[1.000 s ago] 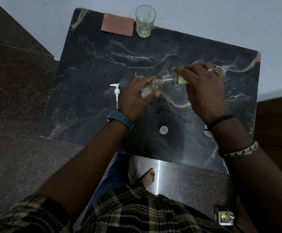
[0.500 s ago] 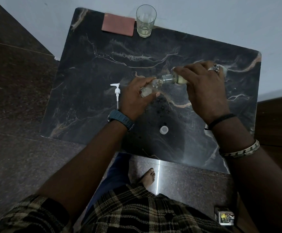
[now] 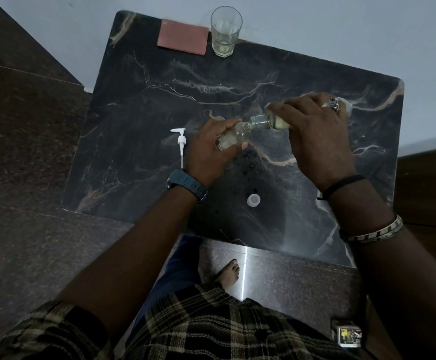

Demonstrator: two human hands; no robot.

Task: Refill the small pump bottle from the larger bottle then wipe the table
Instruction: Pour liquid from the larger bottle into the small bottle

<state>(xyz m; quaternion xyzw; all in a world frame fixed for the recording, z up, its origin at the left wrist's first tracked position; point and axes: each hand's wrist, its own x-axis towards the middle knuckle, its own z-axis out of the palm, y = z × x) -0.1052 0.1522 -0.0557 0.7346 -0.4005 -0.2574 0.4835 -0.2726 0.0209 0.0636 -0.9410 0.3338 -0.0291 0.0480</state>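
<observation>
Head view: left grip point(image 3: 209, 149) grasps small clear bottle point(image 3: 231, 137); right grip point(image 3: 318, 133) at 3 o'clock grasps larger tipped bottle point(image 3: 268, 122), mouths touching, above dark marble worktop point(image 3: 159, 100).

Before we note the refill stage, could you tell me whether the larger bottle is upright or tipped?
Tipped: the right hand holds the larger bottle nearly on its side, open neck against the small pump bottle's mouth.

Both hands point(image 3: 263, 141) curled (arms extended).

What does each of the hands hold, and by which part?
The left hand holds the small bottle by its body. The right hand holds the larger bottle by its body, neck free.
</observation>
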